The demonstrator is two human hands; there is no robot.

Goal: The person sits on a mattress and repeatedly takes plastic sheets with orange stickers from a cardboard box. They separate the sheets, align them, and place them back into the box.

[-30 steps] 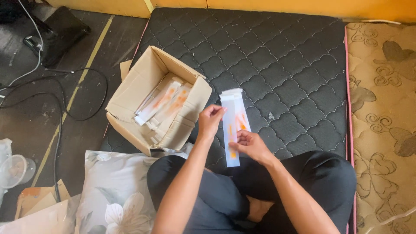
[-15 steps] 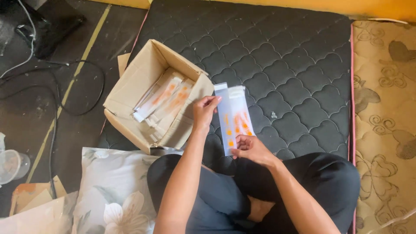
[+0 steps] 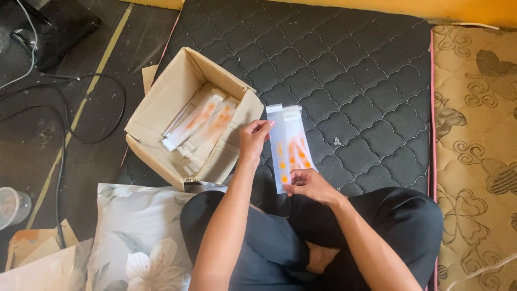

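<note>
I sit cross-legged on a dark quilted mattress (image 3: pixel 344 70). My left hand (image 3: pixel 253 139) pinches the upper left edge of a long clear plastic packet with orange marks (image 3: pixel 280 153). My right hand (image 3: pixel 309 184) grips the lower end of the packets, where a second, similar clear packet (image 3: pixel 298 141) lies fanned to the right of the first. To my left an open cardboard box (image 3: pixel 161 110) holds several more of these long packets (image 3: pixel 202 124).
A floral pillow (image 3: pixel 134 231) lies by my left knee. Black cables (image 3: pixel 64 124) run over the dark floor at left, with a clear plastic cup (image 3: pixel 13 205) and brown paper (image 3: pixel 32 248) near the lower left. A beige patterned mat (image 3: pixel 474 145) borders the mattress on the right.
The single packet held between both hands has been spread into two fanned packets, and my left hand has shifted to the left packet's upper edge.
</note>
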